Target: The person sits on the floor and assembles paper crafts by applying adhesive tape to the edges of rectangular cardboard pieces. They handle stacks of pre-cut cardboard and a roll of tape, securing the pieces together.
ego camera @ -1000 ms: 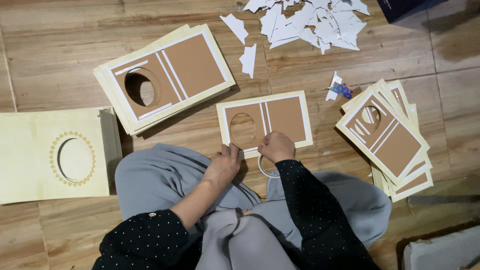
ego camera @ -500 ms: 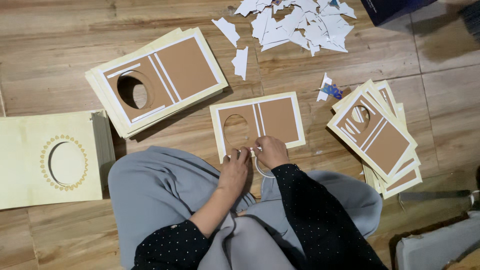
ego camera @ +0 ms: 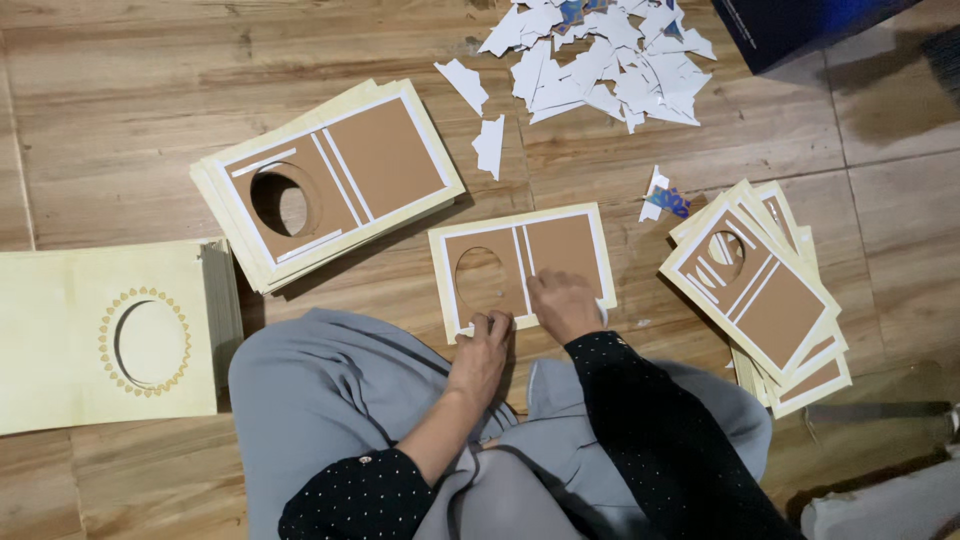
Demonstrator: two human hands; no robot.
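Wooden plank flooring [ego camera: 120,120] in warm brown fills the scene, with the person sitting on it in grey cloth and dark dotted sleeves. Directly ahead of the knees lies one brown card sheet with a cream border and an oval cut-out [ego camera: 522,266], flat on the floor, its long axis running left to right and tipped slightly upward toward the right; the oval sits in its left half. The left hand [ego camera: 484,344] pinches the sheet's near edge with fingers drawn close together. The right hand [ego camera: 562,303] rests on the lower middle of the sheet, fingers curled and pressing down; whether it holds anything cannot be told.

Three stacks surround it: a pile of matching brown sheets [ego camera: 330,180] up left, a fanned pile of the same sheets [ego camera: 765,300] at right, and a stack of pale yellow cards with scalloped oval windows [ego camera: 110,335] at far left. Beyond lies a heap of white paper scraps [ego camera: 600,60] and a dark blue box corner [ego camera: 800,30].
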